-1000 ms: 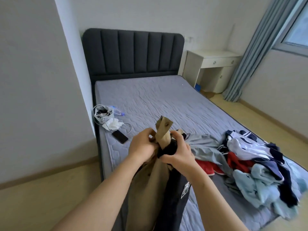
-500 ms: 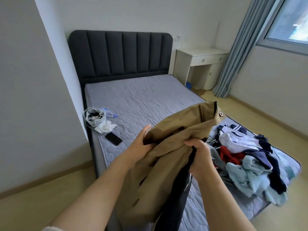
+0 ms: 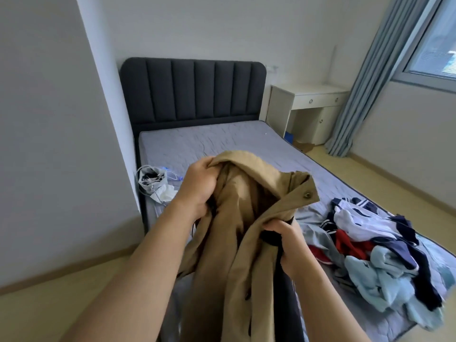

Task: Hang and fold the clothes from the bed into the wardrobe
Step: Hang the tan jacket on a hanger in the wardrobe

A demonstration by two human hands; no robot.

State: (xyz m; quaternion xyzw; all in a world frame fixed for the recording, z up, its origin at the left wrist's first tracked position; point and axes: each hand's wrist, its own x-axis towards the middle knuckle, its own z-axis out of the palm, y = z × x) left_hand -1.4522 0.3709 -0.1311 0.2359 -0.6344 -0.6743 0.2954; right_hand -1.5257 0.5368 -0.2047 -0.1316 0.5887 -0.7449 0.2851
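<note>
I hold a tan brown garment (image 3: 249, 243) with a snap button up in front of me, over the near end of the bed (image 3: 222, 141). My left hand (image 3: 197, 186) grips its upper edge on the left. My right hand (image 3: 283, 240) grips a lower fold together with a dark garment (image 3: 283, 292) that hangs beneath. A pile of clothes (image 3: 385, 245) in white, navy, red, grey and light blue lies on the mattress to the right. The wardrobe is not in view.
A small heap of cables and white cloth (image 3: 155, 183) lies at the mattress's left edge. The dark padded headboard (image 3: 195, 92) stands at the back, a white desk (image 3: 311, 107) beside it, blue curtains (image 3: 370, 77) at the right. A wall corner (image 3: 98, 95) stands left.
My left hand has gone from touching the tan garment with open fingers to gripping its upper edge. The garment has bunched up higher. The view has shifted left.
</note>
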